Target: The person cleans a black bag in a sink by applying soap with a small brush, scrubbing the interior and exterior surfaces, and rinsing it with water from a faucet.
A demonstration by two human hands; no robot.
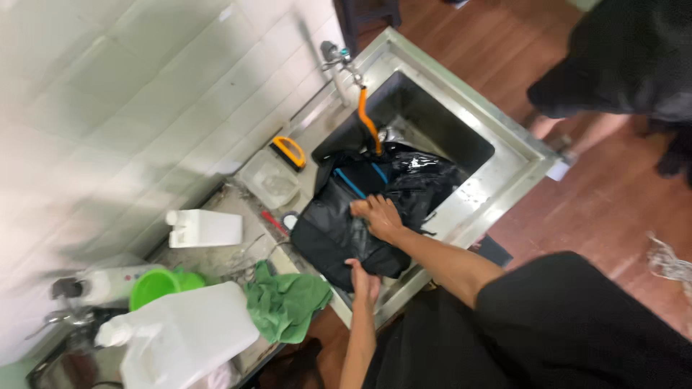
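Note:
A wet black backpack [339, 230] with blue trim lies partly in the steel sink [513, 140], draped over its near corner. My right hand [378, 216] presses on the top of the backpack with curled fingers gripping the fabric. My left hand [364, 282] holds the backpack's near edge at the sink's rim. An orange hose [368, 121] runs from the wall tap [336, 55] down onto the bag.
On the counter left of the sink lie a green cloth [288, 302], a large white jug [184, 335], a green bowl [155, 284], a white bottle [205, 228], a clear tub [270, 180] and an orange-handled brush [290, 151]. Another person in dark clothes [627, 57] stands beyond the sink.

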